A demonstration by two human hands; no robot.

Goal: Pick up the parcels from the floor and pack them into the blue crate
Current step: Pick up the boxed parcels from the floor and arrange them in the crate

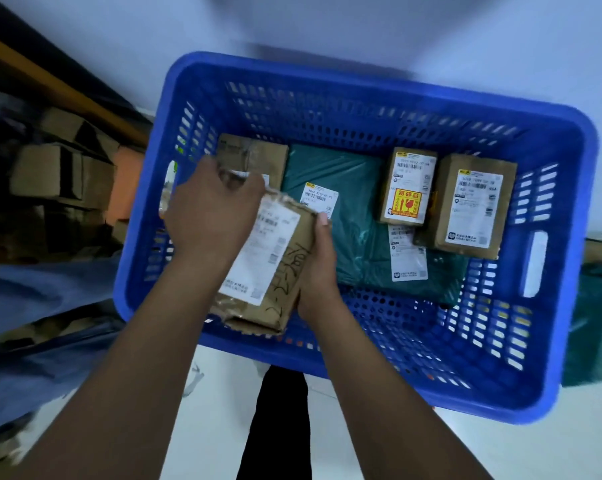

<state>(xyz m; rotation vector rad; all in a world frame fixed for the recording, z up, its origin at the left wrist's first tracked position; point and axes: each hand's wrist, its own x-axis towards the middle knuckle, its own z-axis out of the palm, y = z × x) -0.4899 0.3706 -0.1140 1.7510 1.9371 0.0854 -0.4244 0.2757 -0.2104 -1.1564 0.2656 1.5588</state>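
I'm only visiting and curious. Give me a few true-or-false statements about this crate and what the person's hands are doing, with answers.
1. The left hand and the right hand both hold one cardboard parcel over the blue crate. True.
2. The crate holds nothing yet. False: it holds boxes and a green bag.
3. In the crate lies a box with a yellow and red sticker. True.
4. The held parcel has no label. False: a white label covers much of its upper face.
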